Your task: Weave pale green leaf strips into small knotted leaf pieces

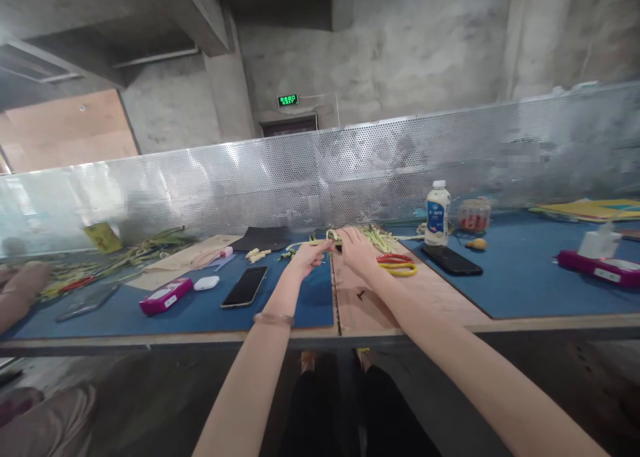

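Pinching hand: the left hand [311, 257] has thumb and forefinger closed on a pale green stalk [304, 243], right where it meets the other hand, probably to keep the thin piece from slipping.
Right hand [354, 249]: fingers lie close together, bent over the near end of the stalk, seemingly to pin or guide it; whether the tips truly squeeze, I cannot tell.
Curl [333, 234]: a pale loop pokes up between the hands, and that short gap looks handy for fine control.
Stalk: it runs out leftward from the fingertips, just above the table, its free end clear of both palms.
Pile [381, 238]: cut-looking greens sit just beyond the right hand, within easy reach.
Scissors [400, 273]: red and yellow handles lie beside the right forearm on the bare board [450, 305], so a short reach would do; the blades are hidden.
Phone [245, 287]: it lies flat on the blue mat [300, 310], off to the left, apart from the handwork.
Bottle [437, 218]: upright at the right, capped, likely set back to avoid a knock.
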Available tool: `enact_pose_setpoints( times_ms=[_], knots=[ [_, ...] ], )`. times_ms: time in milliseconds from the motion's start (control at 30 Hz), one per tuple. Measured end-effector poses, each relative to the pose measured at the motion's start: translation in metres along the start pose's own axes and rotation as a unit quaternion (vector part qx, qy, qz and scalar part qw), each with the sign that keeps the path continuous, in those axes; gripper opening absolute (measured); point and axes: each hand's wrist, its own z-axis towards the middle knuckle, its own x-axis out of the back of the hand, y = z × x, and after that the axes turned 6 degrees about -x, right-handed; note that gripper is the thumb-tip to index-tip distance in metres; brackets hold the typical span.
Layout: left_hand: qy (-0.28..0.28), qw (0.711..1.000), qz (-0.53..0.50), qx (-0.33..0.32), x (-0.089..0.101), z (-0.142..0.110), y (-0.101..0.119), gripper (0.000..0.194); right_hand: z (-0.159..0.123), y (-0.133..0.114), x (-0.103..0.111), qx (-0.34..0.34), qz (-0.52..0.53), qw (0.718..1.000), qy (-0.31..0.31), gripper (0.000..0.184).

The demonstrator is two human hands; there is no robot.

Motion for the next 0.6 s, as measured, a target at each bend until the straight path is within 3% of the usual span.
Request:
enact_pose_setpoints(
  times_ms=[133,333,600],
  knots=[
    [0.052,0.998,-0.008,-0.022,0.004,0.009,-0.011,0.028,-0.001,-0.012,-0.001,0.111,-0.004,0.994,0.013,0.028],
    [0.049,0.999,-0.004,-0.004,0.005,0.011,-0.017,0.027,-0.002,-0.017,-0.005,0.148,-0.023,0.988,0.036,0.028],
    [0.030,0.999,-0.029,0.013,0.002,0.005,-0.009,0.030,-0.003,-0.017,0.003,0.238,-0.033,0.971,0.015,0.021]
  ],
)
